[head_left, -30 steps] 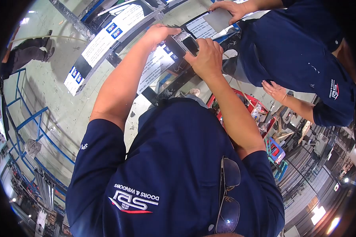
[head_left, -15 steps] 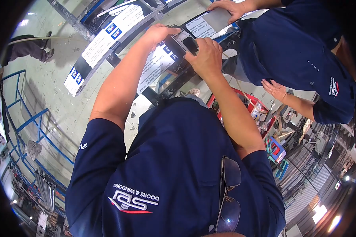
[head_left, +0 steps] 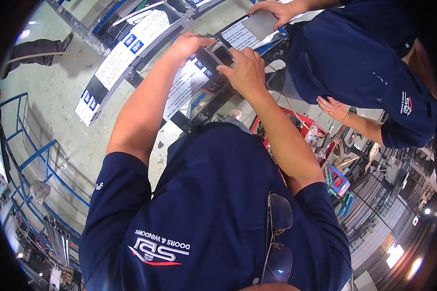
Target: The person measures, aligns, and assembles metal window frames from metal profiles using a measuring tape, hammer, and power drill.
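Two aluminium profiles in printed white-and-blue film meet in front of me at a corner. My left hand point(head_left: 188, 47) is closed over the near profile point(head_left: 188, 85) close to its end, thumb reaching toward the joint. My right hand point(head_left: 247, 70) grips the other side of the joint, fingers curled around the dark profile end point(head_left: 223, 56). Between the hands, a dark opening in the profile shows. Beyond it, the co-worker's hand point(head_left: 279, 12) rests on a grey plate point(head_left: 262, 25) lying over the far filmed profile point(head_left: 235, 35).
At the left lies another long filmed profile point(head_left: 116, 63) on the stand. A co-worker in a navy shirt point(head_left: 359, 72) stands close on the right. A red tool tray point(head_left: 301, 127) is below them. Blue metal racks point(head_left: 39, 157) stand at the left, and another person's legs point(head_left: 36, 53) show there.
The whole view has shifted slightly, and both my hands stay on the profiles at the joint. The legs at the far left have changed position.
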`<state>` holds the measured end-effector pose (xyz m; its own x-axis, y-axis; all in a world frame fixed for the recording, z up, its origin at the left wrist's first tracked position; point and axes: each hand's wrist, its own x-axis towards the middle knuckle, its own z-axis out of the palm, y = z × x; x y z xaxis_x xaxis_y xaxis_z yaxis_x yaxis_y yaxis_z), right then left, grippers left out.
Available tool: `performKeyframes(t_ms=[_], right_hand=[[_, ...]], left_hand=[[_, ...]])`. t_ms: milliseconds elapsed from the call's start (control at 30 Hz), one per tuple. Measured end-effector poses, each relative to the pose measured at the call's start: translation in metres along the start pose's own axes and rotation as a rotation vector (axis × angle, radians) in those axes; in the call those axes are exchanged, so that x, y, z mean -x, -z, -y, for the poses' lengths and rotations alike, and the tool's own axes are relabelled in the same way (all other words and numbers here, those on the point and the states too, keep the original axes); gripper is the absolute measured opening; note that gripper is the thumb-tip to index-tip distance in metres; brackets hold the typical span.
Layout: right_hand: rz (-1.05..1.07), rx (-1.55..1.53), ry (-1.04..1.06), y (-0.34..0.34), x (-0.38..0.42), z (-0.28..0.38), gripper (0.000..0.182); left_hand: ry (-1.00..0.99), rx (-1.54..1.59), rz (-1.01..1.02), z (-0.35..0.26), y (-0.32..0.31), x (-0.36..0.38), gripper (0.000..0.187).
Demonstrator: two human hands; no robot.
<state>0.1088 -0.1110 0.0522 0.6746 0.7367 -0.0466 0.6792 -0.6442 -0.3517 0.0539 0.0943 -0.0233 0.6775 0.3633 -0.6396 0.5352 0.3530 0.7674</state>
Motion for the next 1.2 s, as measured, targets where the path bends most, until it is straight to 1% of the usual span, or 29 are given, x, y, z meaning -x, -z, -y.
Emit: performKeyframes(t_ms=[33,100,133,167,233,267,300,400,433,533,600,633,700,733,767,833,900,933,1000,1033,1067,1133,1167,1200], right_hand=[[-0.006,0.002,0.0,0.004,0.002,0.002,0.066],[-0.112,-0.092,-0.052,0.009,0.006,0.005,0.065],[-0.25,-0.141,-0.005,0.003,0.008,-0.006,0.057],[-0.251,-0.143,0.0,0.002,0.01,-0.015,0.057],[-0.116,-0.428,-0.278,0.002,0.019,-0.032,0.052],[-0.064,-0.557,-0.368,0.003,0.023,-0.039,0.043],[-0.065,-0.555,-0.373,0.004,0.025,-0.047,0.043],[0.12,-0.501,-0.394,0.012,0.029,-0.049,0.033],[0.117,-0.509,-0.399,0.01,0.029,-0.049,0.033],[0.169,-0.618,-0.402,0.0,0.026,-0.046,0.033],[0.116,-0.521,-0.344,-0.008,0.024,-0.044,0.035],[0.111,-0.531,-0.348,-0.009,0.024,-0.042,0.035],[0.098,-0.388,-0.389,-0.011,0.023,-0.039,0.036],[0.094,-0.394,-0.393,-0.008,0.023,-0.036,0.036],[0.057,-0.359,-0.404,-0.004,0.022,-0.032,0.037],[0.02,-0.329,-0.423,-0.005,0.021,-0.03,0.039],[-0.12,-0.265,-0.357,-0.014,0.016,-0.034,0.047],[-0.118,-0.267,-0.365,-0.018,0.013,-0.037,0.047],[0.033,-0.358,-0.338,-0.025,0.006,-0.043,0.049],[0.03,-0.361,-0.342,-0.021,0.006,-0.039,0.049],[0.036,-0.344,-0.335,-0.016,0.004,-0.036,0.047],[0.038,-0.326,-0.33,-0.011,-0.001,-0.032,0.046],[-0.093,-0.308,-0.231,-0.01,-0.006,-0.032,0.041],[-0.221,-0.288,-0.135,-0.01,-0.01,-0.032,0.036]], left_hand=[[-0.006,-0.001,0.002,-0.002,0.0,0.0,0.054],[0.004,-0.012,0.028,-0.004,0.0,0.003,0.056],[0.023,-0.024,0.039,-0.01,0.0,0.01,0.058],[0.021,-0.023,0.034,-0.009,0.0,0.009,0.058],[-0.024,-0.067,-0.037,-0.009,-0.002,0.011,0.059],[-0.006,-0.119,-0.068,-0.013,-0.003,0.016,0.06],[-0.005,-0.12,-0.063,-0.013,-0.004,0.015,0.06],[0.034,-0.047,0.001,-0.007,-0.001,0.008,0.061],[0.036,-0.056,0.002,-0.009,-0.001,0.01,0.061],[0.033,-0.065,-0.014,-0.006,0.0,0.008,0.064],[0.063,-0.039,-0.031,0.008,0.004,-0.009,0.065],[0.063,-0.051,-0.031,0.003,0.004,-0.004,0.065],[0.064,0.01,0.049,-0.006,0.001,0.007,0.072],[0.084,-0.004,0.062,-0.006,0.002,0.007,0.079],[0.082,-0.011,0.061,-0.004,0.004,0.002,0.079],[0.096,-0.021,0.037,0.001,0.005,-0.003,0.085],[0.084,-0.013,0.047,0.001,0.006,-0.004,0.085],[0.075,0.003,0.057,0.003,0.006,-0.003,0.086],[0.082,0.001,0.052,0.003,0.004,-0.003,0.087],[0.084,0.002,0.042,0.002,0.004,-0.003,0.088],[0.052,-0.026,-0.006,0.001,0.003,-0.002,0.086],[0.04,0.004,0.026,-0.002,0.002,0.006,0.083],[0.031,0.039,0.053,-0.007,0.0,0.009,0.081],[0.036,0.055,0.029,-0.006,-0.001,0.008,0.076]])
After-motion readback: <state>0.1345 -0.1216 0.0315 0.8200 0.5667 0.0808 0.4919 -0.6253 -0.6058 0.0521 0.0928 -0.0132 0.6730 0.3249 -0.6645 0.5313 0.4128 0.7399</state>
